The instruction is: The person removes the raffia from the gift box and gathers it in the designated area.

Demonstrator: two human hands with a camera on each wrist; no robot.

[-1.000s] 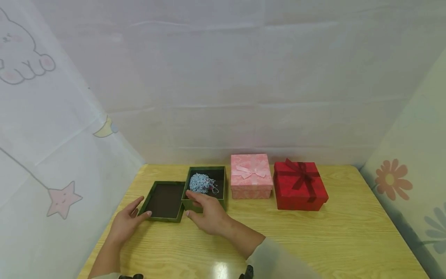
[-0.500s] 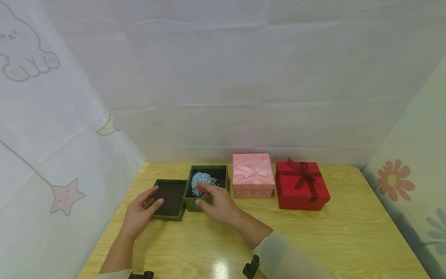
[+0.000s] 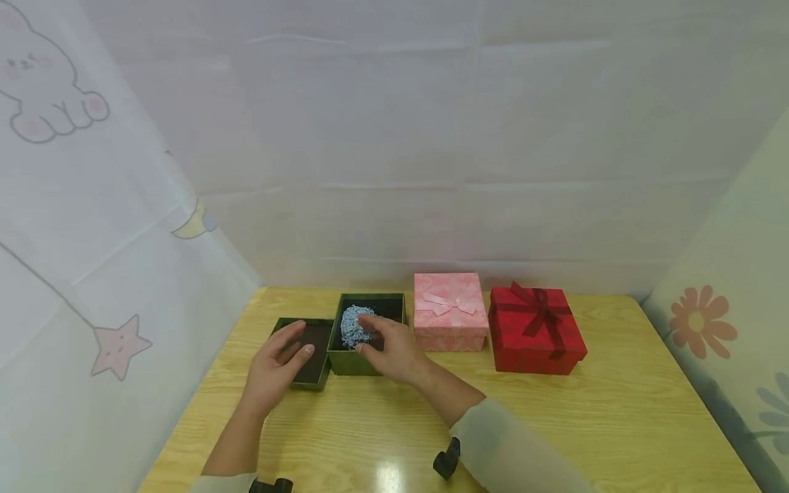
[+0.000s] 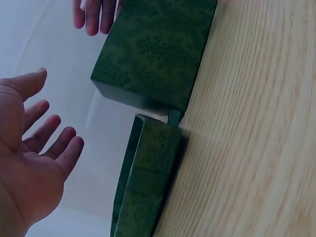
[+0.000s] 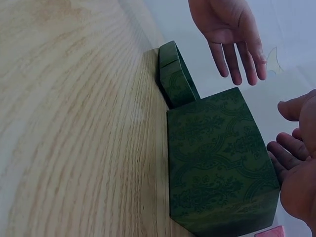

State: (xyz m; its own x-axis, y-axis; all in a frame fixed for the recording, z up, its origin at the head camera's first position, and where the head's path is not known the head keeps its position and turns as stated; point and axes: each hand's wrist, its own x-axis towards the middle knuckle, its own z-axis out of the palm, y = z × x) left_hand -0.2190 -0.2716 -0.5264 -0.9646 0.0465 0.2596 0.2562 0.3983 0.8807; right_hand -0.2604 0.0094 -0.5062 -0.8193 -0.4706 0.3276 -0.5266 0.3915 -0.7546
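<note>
1. Blue bundle (image 3: pixel 355 327): clock centre, w/ 12 toward the table's (image 3: pixel 622 411) far edge (head view). Lies inside the green box, nearer its 9 o'clock wall. Looks loose & crinkly, so prob. soft; a light pinch should do, vs. a hard squeeze.

2. Green box (image 3: pixel 360 365): upright, uncovered. Advisable: fingers well above its 6 o'clock rim, since a knock could shift or tip it.

3. R hand (image 3: pixel 397 350): at approx. 4 o'clock, fingers reaching over the box. Thumb & fingers parted, no grasp seen; contact w/ bundle: can't tell. Best to get thumb & fingers either side of its thick part before any pressure, as loose bits could snag on the rim.

4. Lid (image 3: pixel 317 363): at 8 to 9 o'clock, hollow side up, close beside the box. Best left flat, out of the R hand's way.

5. L hand (image 3: pixel 274 366): approx. 8 o'clock, above the lid; fingers spread, holding nothing. Free to steady the box's 9 o'clock wall if needed.

6. Pink box (image 3: pixel 448 340) & red box (image 3: pixel 533 361): both at 3 o'clock, pink nearer, bows on top. R forearm should stay clear.
</note>
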